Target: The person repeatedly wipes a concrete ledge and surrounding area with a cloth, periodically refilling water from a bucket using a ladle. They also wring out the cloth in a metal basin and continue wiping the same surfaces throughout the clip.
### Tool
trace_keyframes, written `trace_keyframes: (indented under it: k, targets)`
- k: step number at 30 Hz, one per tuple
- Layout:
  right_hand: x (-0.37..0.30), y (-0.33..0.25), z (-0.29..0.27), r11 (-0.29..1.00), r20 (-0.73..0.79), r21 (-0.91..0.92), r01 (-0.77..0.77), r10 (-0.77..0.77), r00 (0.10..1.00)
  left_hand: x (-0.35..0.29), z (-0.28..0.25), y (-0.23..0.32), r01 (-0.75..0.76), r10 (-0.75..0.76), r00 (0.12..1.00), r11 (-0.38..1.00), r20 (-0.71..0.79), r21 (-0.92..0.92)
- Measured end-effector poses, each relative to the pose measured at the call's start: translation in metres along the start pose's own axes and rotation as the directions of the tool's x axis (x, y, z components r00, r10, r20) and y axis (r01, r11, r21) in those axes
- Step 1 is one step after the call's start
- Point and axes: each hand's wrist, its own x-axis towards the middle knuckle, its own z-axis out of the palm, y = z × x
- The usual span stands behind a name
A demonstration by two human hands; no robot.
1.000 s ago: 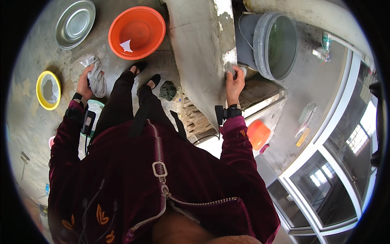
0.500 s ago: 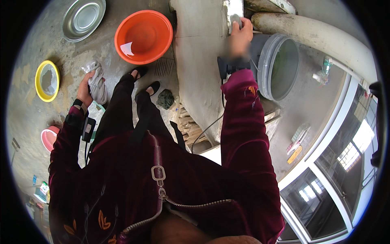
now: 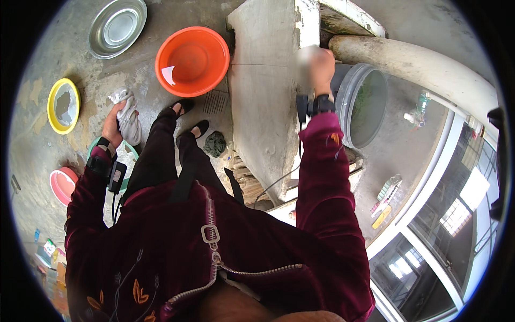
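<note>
My left hand [image 3: 111,126] is closed round a bunched light-grey cloth [image 3: 129,121], which hangs down beside my leg above the floor. My right hand [image 3: 322,68] reaches out over the far end of a concrete ledge [image 3: 260,86], close to its wet, bright edge. Blur covers part of that hand, so its fingers and anything in them do not show. Just right of my right wrist stands a grey plastic bucket [image 3: 347,115] with greenish contents.
An orange-red basin [image 3: 220,64], a metal basin [image 3: 99,45], a yellow-rimmed basin [image 3: 52,112], a green-rimmed basin [image 3: 130,152] and a pink basin [image 3: 58,182] stand on the floor. A thick pipe [image 3: 413,56] runs past the bucket. A dark wet bundle [image 3: 215,144] lies by my feet.
The grey lump seen in my right hand earlier no longer shows. That hand has shifted slightly nearer to me along the ledge. My left hand still holds the cloth.
</note>
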Motion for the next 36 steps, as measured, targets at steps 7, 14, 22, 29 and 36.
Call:
trace_keyframes:
  k: [7, 14, 22, 29, 36]
  targets:
    - [-0.104, -0.016, -0.024, 0.977, -0.046, 0.175, -0.126, 0.136, 0.99, 0.0, 0.003, -0.001, 0.001, 0.0, 0.994, 1.0, 0.106, -0.01]
    - [-0.205, 0.011, -0.047, 0.913, 0.053, 0.231, -0.335, 0.332, 0.942, -0.004, -0.005, 0.001, -0.005, 0.005, 1.0, 1.0, 0.017, -0.015]
    - [-0.277, 0.016, -0.058, 0.892, 0.013, 0.093, -0.442, 0.443, 0.897, 0.008, -0.018, -0.009, 0.018, -0.019, 0.999, 1.0, 0.039, 0.011]
    - [-0.171, -0.015, -0.026, 0.967, -0.147, 0.114, -0.228, 0.243, 0.959, 0.012, 0.0, 0.004, 0.044, -0.051, 0.997, 0.994, 0.065, 0.101]
    - [-0.272, -0.027, -0.047, 0.898, -0.118, 0.185, -0.399, 0.424, 0.898, 0.006, 0.013, 0.01, 0.012, -0.036, 0.99, 0.984, 0.135, 0.179]
